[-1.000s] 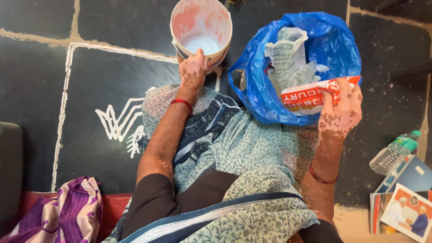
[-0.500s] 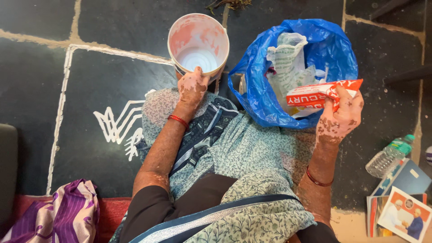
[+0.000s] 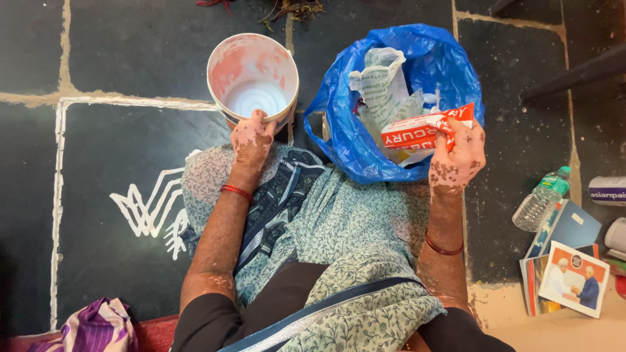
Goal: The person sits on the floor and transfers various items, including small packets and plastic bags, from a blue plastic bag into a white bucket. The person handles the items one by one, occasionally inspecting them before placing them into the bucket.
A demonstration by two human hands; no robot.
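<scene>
Head view, looking down over the lap. Left hand (image 3: 253, 135) was clenched on the near rim of a white bucket (image 3: 253, 79), fingers hooked over the edge. Right hand (image 3: 458, 155) was closed around one end of a red-and-white packet (image 3: 422, 130), held just above the mouth of a blue plastic bag (image 3: 365, 140).

Risks, as judged: the bucket stood tilted toward the person on a one-point rim grip, so it could tip or roll if that grip slackened. The packet was pinched at its end only; a loose hold would drop it into the bag or onto the dark stone floor (image 3: 130, 58). The bag's soft wall could slump and spill.

Containers: bucket interior smeared pinkish-red, otherwise empty as far as visible. Bag held crumpled printed paper wrappers (image 3: 381, 81); deeper contents hidden. A plastic bottle (image 3: 540, 201) lay well apart at right, contents not discernible.
</scene>
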